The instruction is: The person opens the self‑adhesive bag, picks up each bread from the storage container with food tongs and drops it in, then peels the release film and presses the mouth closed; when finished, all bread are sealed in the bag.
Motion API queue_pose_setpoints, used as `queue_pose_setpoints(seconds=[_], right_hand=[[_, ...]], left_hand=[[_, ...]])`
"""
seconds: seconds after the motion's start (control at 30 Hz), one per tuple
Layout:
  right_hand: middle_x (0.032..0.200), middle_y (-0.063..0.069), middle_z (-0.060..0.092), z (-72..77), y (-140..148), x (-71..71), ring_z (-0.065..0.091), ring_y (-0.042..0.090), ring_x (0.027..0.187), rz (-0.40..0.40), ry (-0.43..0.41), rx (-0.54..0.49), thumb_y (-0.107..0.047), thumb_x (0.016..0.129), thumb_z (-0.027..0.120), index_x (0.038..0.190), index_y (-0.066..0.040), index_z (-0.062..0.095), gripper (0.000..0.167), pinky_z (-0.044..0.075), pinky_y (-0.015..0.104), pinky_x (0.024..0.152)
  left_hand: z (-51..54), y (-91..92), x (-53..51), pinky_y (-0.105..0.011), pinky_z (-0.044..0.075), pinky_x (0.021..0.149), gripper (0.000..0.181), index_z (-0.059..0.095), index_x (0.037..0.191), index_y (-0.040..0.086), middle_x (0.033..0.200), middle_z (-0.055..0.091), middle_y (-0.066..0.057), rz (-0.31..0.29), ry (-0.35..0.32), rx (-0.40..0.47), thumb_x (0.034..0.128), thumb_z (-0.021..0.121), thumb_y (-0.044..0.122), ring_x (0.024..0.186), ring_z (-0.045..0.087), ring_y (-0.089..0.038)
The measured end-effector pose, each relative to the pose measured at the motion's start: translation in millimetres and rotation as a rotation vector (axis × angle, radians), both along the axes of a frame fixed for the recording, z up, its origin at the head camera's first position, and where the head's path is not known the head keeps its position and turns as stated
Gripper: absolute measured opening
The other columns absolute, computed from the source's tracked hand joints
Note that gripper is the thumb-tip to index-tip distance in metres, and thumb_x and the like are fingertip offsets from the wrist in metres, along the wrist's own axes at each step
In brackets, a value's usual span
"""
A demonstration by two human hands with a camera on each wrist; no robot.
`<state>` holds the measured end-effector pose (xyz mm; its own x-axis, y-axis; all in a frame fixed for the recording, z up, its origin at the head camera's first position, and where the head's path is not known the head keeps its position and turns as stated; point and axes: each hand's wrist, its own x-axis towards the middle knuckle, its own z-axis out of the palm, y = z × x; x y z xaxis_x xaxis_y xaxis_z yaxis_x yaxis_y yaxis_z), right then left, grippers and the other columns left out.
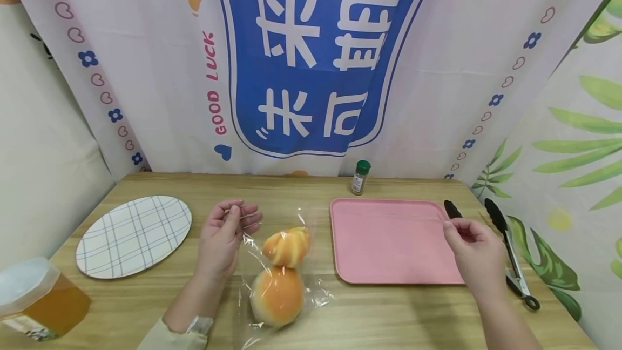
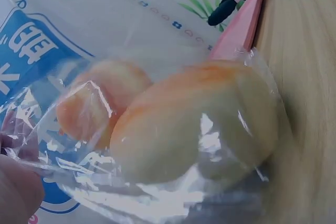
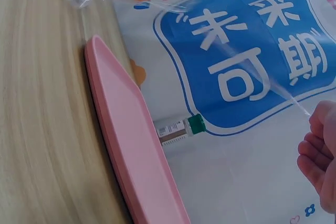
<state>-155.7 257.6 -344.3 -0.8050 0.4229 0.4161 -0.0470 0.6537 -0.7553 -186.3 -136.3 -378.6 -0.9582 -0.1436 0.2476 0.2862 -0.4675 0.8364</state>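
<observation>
A clear plastic bag [image 1: 245,285] holds two breads: a round bun [image 1: 278,296] and, above it, a ridged, twisted roll [image 1: 288,247]. My left hand [image 1: 221,239] pinches the bag's upper left edge between thumb and index finger, with the other fingers spread. In the left wrist view the bun [image 2: 194,124] looms large behind shiny film, and part of the hand [image 2: 18,182] shows at the left edge. Over the right end of the pink tray, my right hand [image 1: 478,255] pinches a thin clear strip [image 3: 286,95] that stretches taut toward the bag.
The pink tray [image 1: 396,247] lies right of the bag. Black-tipped tongs [image 1: 515,258] lie beyond the right hand. A green-capped spice jar [image 1: 359,178] stands at the back. On the left are a checked oval plate [image 1: 136,236] and a lidded tub of amber contents [image 1: 44,301].
</observation>
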Motion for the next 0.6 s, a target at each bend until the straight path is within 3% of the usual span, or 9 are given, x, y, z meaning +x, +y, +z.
queue_pose_setpoints(seconds=[0.13,0.37,0.5,0.6], right_hand=[[0.073,-0.031,0.056,3.4,5.8,3.9,0.055,-0.009,0.068,0.008,0.016,-0.026,-0.018,0.089,0.071,0.091,-0.003,0.072,0.015,0.045,0.006,0.058],[0.077,-0.028,0.062,7.4,7.1,19.2,0.055,-0.004,0.069,0.114,0.068,-0.043,-0.005,0.087,0.072,0.086,-0.002,0.07,0.003,0.046,0.006,0.06],[0.078,-0.021,0.066,8.8,4.0,32.8,0.057,-0.002,0.069,0.204,0.106,-0.046,0.003,0.086,0.07,0.084,-0.002,0.071,0.005,0.048,0.008,0.059],[0.082,-0.016,0.07,8.0,0.8,43.4,0.06,-0.001,0.073,0.295,0.12,-0.116,0.008,0.086,0.067,0.084,-0.006,0.072,0.014,0.049,0.009,0.06]], left_hand=[[0.4,-0.5,0.9,-0.027,0.062,0.077,0.014,0.061,0.099,0.018,0.091,0.075,0.005,0.008,-0.027,-0.023,0.1033,0.048,0.017,0.084,0.074,-0.01],[1.5,-1.0,0.9,-0.026,0.061,0.077,0.014,0.061,0.1,0.017,0.092,0.076,0.005,0.001,-0.016,-0.019,0.1032,0.048,0.017,0.085,0.074,-0.01],[2.0,-1.2,1.6,-0.026,0.061,0.076,0.014,0.062,0.099,0.019,0.091,0.075,0.006,0.006,-0.024,-0.025,0.1032,0.048,0.017,0.084,0.074,-0.01],[2.2,-1.2,1.9,-0.025,0.061,0.076,0.014,0.061,0.099,0.019,0.091,0.075,0.006,0.007,-0.029,-0.029,0.1033,0.048,0.017,0.084,0.074,-0.009]])
